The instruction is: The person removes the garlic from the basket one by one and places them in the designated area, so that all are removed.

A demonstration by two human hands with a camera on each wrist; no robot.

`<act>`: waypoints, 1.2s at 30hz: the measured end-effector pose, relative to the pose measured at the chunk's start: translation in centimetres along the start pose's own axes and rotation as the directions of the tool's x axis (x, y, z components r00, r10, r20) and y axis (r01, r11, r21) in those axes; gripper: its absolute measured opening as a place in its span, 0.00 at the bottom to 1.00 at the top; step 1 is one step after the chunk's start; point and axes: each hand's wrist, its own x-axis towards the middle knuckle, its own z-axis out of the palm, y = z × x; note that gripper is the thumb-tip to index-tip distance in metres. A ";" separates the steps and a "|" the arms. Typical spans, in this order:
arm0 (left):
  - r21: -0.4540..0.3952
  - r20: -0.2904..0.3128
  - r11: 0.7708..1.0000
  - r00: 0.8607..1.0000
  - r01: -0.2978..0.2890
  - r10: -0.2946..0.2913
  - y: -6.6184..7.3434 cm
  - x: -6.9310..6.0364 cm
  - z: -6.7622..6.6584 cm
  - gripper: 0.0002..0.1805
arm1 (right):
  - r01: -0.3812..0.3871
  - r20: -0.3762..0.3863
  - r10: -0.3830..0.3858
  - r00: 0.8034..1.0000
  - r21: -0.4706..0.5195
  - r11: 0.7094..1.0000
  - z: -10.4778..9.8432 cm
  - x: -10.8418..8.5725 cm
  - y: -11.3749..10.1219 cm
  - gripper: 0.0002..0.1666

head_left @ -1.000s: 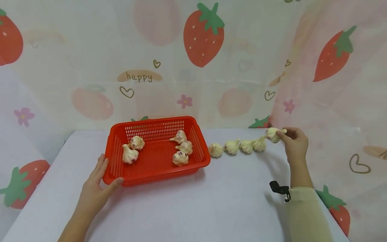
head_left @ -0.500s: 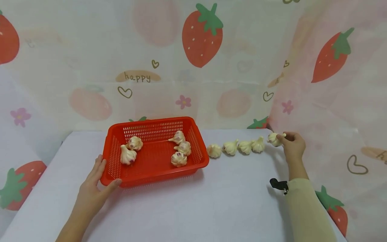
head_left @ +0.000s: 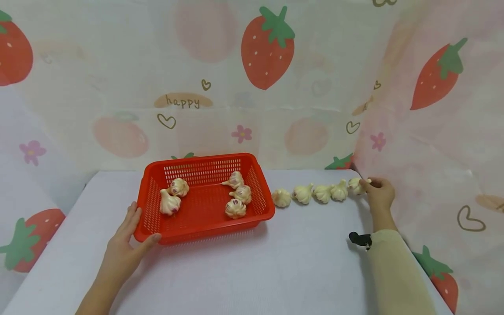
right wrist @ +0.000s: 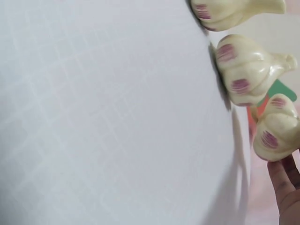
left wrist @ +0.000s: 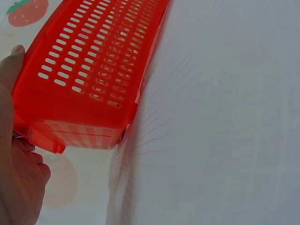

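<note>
My left hand (head_left: 120, 253) rests at the near left corner of a red plastic basket (head_left: 204, 229). Its fingers lie straight along the left side, and the thumb touches the front rim. At the far right of the table, my right hand (head_left: 379, 197) pinches a garlic bulb (head_left: 355, 186) by its stem. This bulb is at the right end of a row of several pale garlic bulbs (head_left: 322, 193). In the right wrist view, the held bulb (right wrist: 276, 129) sits beside another bulb (right wrist: 248, 70); whether it touches the table cannot be told.
Inside the basket, 2 garlic bulbs (head_left: 170, 202) lie at the left and 3 bulbs (head_left: 235, 208) at the right. A white cloth covers the table (head_left: 256, 271). Strawberry-printed sheets (head_left: 267, 109) hang behind and on the right side.
My right hand has lowered the garlic bulb toward the table, to the right end of the row. The left hand and the basket stay in place.
</note>
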 end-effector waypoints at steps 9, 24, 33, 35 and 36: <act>-0.008 0.007 1.000 1.000 -0.002 0.002 0.1 0.0 -0.1 0.53 | -0.076 -0.009 0.076 0.997 -0.019 0.997 0.4 -0.6 0.3 0.21; -0.002 0.000 1.000 1.000 -0.006 0.006 0.2 0.0 -0.1 0.53 | -0.032 0.060 0.035 0.998 -0.060 0.998 0.6 -0.6 0.4 0.27; -0.009 0.001 1.000 1.000 -0.012 0.012 0.2 0.0 -0.1 0.53 | -0.013 0.098 0.021 0.995 -0.079 0.997 -0.2 -0.3 0.3 0.32; -0.013 -0.001 1.000 1.000 -0.016 0.016 0.1 0.0 -0.1 0.53 | -0.017 0.112 0.027 0.993 -0.086 0.996 -0.4 -0.1 0.2 0.33; -0.015 -0.003 1.000 1.000 -0.018 0.018 0.1 0.0 -0.1 0.53 | -0.018 0.118 0.028 0.993 -0.089 0.996 -0.4 0.0 0.2 0.33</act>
